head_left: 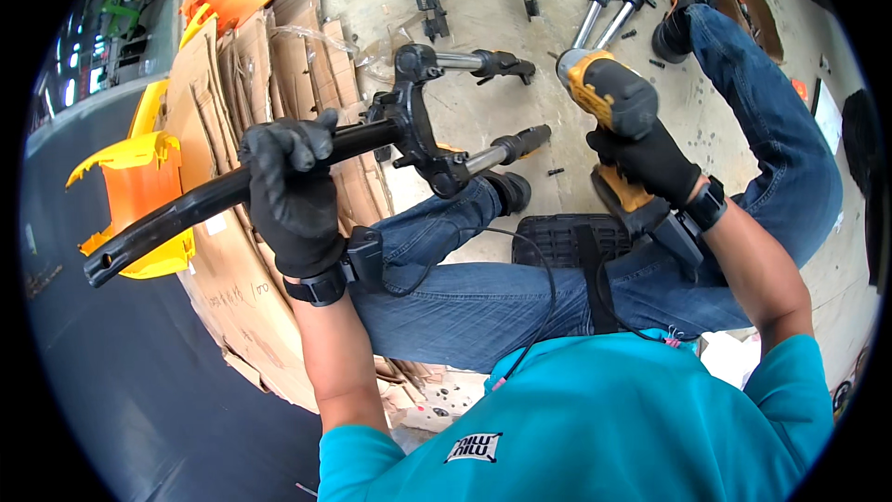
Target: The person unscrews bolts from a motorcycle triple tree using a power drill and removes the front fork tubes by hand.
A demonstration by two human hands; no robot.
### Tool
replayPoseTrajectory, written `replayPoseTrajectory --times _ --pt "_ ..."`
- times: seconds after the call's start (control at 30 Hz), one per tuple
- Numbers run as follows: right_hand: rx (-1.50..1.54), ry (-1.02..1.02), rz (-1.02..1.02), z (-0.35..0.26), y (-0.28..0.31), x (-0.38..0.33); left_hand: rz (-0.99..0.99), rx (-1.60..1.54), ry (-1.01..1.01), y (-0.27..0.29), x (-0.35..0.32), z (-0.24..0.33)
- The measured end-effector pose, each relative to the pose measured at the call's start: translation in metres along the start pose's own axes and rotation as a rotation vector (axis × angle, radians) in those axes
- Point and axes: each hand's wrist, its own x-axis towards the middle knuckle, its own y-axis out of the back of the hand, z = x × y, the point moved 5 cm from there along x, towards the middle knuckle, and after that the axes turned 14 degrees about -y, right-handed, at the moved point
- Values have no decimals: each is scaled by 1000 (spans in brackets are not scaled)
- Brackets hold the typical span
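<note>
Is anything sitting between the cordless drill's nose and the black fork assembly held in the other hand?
Nothing visible. The right hand holds the drill beside the fork assembly, which the left hand grips by its black tube; only bare floor shows in the gap.

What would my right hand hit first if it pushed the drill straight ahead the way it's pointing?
Probably the upper fork tube: the right hand aims the yellow drill up and leftward at its end, though depth is unclear and it might pass beside.

Left hand [290, 188], gloved, is clenched around the black steering tube [223, 191]. Right hand [646, 160], gloved, is clenched right of that tube, forearm raised.
</note>
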Motion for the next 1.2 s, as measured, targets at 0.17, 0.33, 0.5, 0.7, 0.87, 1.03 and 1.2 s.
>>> replayPoseTrajectory --times 0.17,0.33,0.5,0.7,0.87,1.03,1.2 --pt "-77 395 188 5 6 11 17 9 41 7 6 -2" --pt "-146 339 198 11 -10 29 272 -133 121 53 15 -14" --pt "-88 328 140 19 -18 15 421 -153 192 132 20 -30" --pt "7 366 3 18 -9 -10 661 -51 248 200 15 -40" --pt "115 128 -57 10 1 -11 783 108 347 214 20 -32" --pt "298 -15 -178 -1 10 -8 805 -95 493 219 33 -27" --pt "456 -114 -226 4 8 -5 839 -27 456 196 51 -24"
